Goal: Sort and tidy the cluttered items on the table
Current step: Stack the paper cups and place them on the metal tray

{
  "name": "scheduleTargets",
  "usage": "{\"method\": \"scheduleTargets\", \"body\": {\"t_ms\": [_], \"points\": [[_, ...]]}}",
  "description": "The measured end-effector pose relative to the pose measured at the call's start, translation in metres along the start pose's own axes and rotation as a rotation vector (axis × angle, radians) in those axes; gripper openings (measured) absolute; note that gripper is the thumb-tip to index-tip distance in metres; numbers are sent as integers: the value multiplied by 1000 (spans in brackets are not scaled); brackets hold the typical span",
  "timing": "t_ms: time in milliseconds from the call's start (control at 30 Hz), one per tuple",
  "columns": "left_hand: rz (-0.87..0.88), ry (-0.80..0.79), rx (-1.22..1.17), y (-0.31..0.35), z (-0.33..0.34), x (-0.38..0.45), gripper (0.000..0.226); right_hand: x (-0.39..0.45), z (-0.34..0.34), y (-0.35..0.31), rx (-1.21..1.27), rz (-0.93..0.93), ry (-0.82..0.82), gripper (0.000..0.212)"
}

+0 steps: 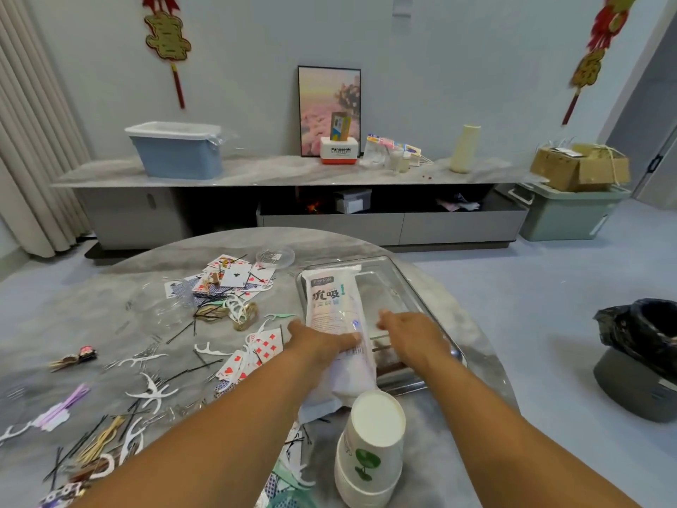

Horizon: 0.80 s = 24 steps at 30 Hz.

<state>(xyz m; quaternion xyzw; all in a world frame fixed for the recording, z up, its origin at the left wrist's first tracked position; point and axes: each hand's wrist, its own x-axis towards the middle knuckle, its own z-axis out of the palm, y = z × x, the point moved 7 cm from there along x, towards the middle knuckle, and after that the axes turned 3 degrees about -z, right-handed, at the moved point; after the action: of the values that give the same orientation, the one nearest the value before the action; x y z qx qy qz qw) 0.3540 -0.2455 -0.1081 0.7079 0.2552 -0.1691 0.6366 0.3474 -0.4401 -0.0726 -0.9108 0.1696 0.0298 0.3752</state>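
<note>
Left hand (322, 341) grips the straw pack (339, 317) laid lengthwise in the metal tray (410, 284), right hand (410, 333) open, fingers flat, steadying beside it, likely to seat it clear of bench (110, 287) clutter.

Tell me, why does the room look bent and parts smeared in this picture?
Head view: the wide-angle lens bows the cabinet top and curtain; the red hanging ornament at upper right is motion-smeared, and the right hand looks soft; lighting is even and soft, with mild sheen on the metal tray.
</note>
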Motion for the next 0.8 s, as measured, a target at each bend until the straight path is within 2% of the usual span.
{"method": "scheduleTargets", "body": {"t_ms": [67, 133, 233, 300, 400, 533, 667, 733, 800], "points": [[26, 5, 32, -1, -3, -3, 113, 4, -23, 18, -45, 80, 199, 41], [28, 9, 18, -2, -3, 2, 102, 8, -32, 34, -113, 175, 194, 38], [26, -1, -14, 0, -3, 5, 86, 16, -31, 52, -137, 280, 74, 61], [45, 0, -14, 2, -3, 7, 81, 22, -36, 57, -115, 303, 69, 77], [73, 34, -38, 3, -9, 13, 78, 26, -44, 61, 129, 345, 76, 85], [85, 24, -69, 5, -15, 18, 89, 31, -44, 59, 391, 363, 17, 78], [59, 62, -157, 11, -24, 18, 99, 31, -59, 16, 583, 255, -81, 40], [39, 77, -231, 13, -31, 18, 107, 23, -67, -14, 712, 198, -178, 30], [43, 115, -257, 14, -41, 17, 97, 17, -70, -38, 808, 135, -237, 27]]}}
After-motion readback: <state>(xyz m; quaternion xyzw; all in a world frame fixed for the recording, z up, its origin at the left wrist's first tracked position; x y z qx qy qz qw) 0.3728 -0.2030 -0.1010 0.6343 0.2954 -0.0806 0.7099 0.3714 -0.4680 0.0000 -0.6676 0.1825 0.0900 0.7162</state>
